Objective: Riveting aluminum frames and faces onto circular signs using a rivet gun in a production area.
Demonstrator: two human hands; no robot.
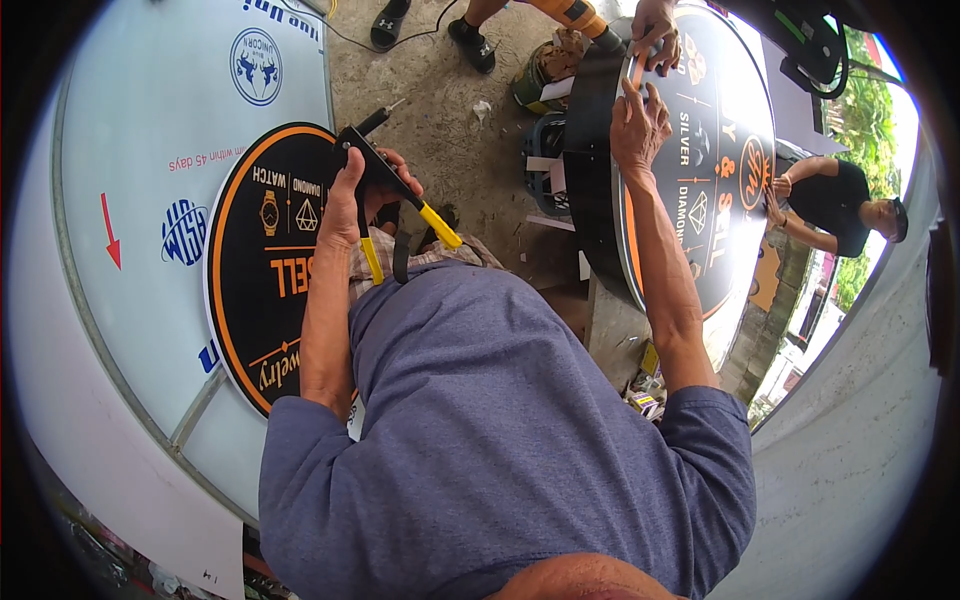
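Observation:
My left hand [372, 190] is wrapped round a hand riveter [382, 163] with a black body and yellow grips. Its handles are spread apart, and a thin metal pin points up from its nose. My right hand [640, 130] rests with fingers stretched out on the near rim of a round black sign [600, 190] with orange and white graphics. Just beyond my fingertips, a co-worker's hand [657, 38] touches the same rim beside a small orange-and-white strip [637, 70]. A yellow-orange power drill [578, 16] has its front end against the sign's side.
A second round black sign [250, 300] leans against a pale blue panel [130, 270] at left. Another person [835, 205] in black steadies the sign's far side. Below it are a bucket [540, 85] and a crate [543, 170]. A cable [400, 35] crosses the concrete floor.

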